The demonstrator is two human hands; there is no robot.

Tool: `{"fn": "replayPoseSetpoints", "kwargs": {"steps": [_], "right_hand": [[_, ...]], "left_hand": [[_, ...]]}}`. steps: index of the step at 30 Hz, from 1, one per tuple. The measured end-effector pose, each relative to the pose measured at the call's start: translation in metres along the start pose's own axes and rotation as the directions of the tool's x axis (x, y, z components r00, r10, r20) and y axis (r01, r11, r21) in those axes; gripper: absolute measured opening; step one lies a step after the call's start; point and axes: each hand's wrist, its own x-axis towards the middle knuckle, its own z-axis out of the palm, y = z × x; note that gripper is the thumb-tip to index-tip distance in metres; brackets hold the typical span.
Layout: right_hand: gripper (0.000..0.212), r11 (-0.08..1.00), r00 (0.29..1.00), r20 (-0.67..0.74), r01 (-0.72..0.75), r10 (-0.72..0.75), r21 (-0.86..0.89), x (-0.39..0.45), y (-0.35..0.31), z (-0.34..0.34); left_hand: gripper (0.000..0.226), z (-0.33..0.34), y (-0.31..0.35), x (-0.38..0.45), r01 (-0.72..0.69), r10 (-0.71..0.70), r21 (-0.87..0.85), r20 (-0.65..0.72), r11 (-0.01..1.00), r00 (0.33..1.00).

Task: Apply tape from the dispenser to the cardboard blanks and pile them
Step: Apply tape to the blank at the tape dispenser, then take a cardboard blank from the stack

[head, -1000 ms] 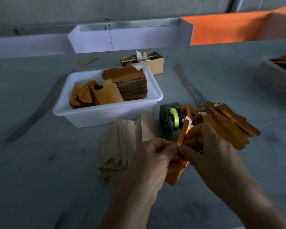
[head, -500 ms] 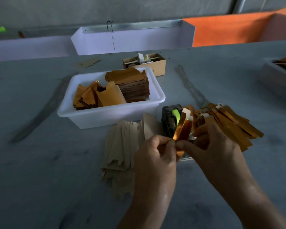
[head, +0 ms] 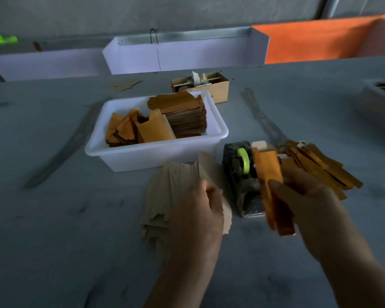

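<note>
Cardboard blank (head: 270, 174), folded and orange, stood nearly upright in the right hand (head: 307, 203), whose thumb and fingers pinched its lower half. It sat just at three o'clock of the tape dispenser (head: 242, 174), probably held there so the tape's cutting end was within easy reach. The left hand (head: 200, 210) hovered at nine o'clock of the dispenser, over the near end of a fanned pile of pale blanks (head: 176, 187). Motion blur hid its fingers; they appeared loosely curled, and whether they pinched anything could not be told. The pale pile lay closest to this hand, seemingly as the supply awaiting tape. At two o'clock of the dispenser, beyond the right hand, a heap of orange strips (head: 320, 165) lay spread on the grey table (head: 53, 218), apparently the finished pile. Farther off, at eleven o'clock, a white tub (head: 156, 152) held stacked and loose blanks. Behind it stood a small cardboard box (head: 218, 87), then white panels (head: 187, 56).
</note>
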Motion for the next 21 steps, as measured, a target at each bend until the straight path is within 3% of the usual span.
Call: {"fn": "replayPoseSetpoints", "kwargs": {"steps": [1,3,5,6,8,12,16,19,21], "right_hand": [[0.017,0.999,0.997,-0.075,0.028,-0.031,-0.043,0.007,-0.002,-0.009],[0.011,0.967,0.965,-0.233,0.061,-0.121,-0.248,0.026,-0.001,-0.027],[0.019,0.843,0.939,-0.311,-0.044,-0.148,-0.536,0.041,0.003,-0.041],[0.029,0.794,0.931,-0.339,-0.105,-0.133,-0.599,0.044,0.006,-0.044],[0.037,0.777,0.919,-0.371,-0.133,-0.136,-0.615,0.040,0.011,-0.043],[0.022,0.775,0.931,-0.265,0.030,-0.252,-0.631,0.020,0.022,-0.025],[0.023,0.787,0.930,-0.220,0.105,-0.294,-0.608,0.005,0.027,-0.010],[0.022,0.791,0.920,-0.207,0.153,-0.333,-0.593,-0.002,0.022,-0.006],[0.022,0.787,0.914,-0.199,0.177,-0.355,-0.591,-0.004,0.018,-0.005]], "left_hand": [[0.021,0.001,-0.001,0.003,-0.021,0.030,0.174,-0.050,0.984,0.998],[0.033,0.005,-0.003,0.009,0.010,0.025,0.365,-0.092,0.931,0.995],[0.037,0.012,-0.004,0.013,0.047,-0.011,0.457,-0.080,0.888,0.997],[0.035,0.014,-0.004,0.016,0.052,-0.018,0.486,-0.074,0.872,0.997],[0.033,0.016,-0.005,0.021,0.060,-0.028,0.503,-0.070,0.862,0.997],[0.042,0.009,-0.008,0.029,0.109,-0.110,0.408,-0.020,0.907,0.994],[0.046,0.001,-0.004,0.036,0.151,-0.181,0.362,0.049,0.920,0.982],[0.059,0.003,0.000,0.036,0.121,-0.154,0.404,0.050,0.906,0.987],[0.051,0.008,0.001,0.035,0.080,-0.114,0.475,0.043,0.876,0.993]]}}
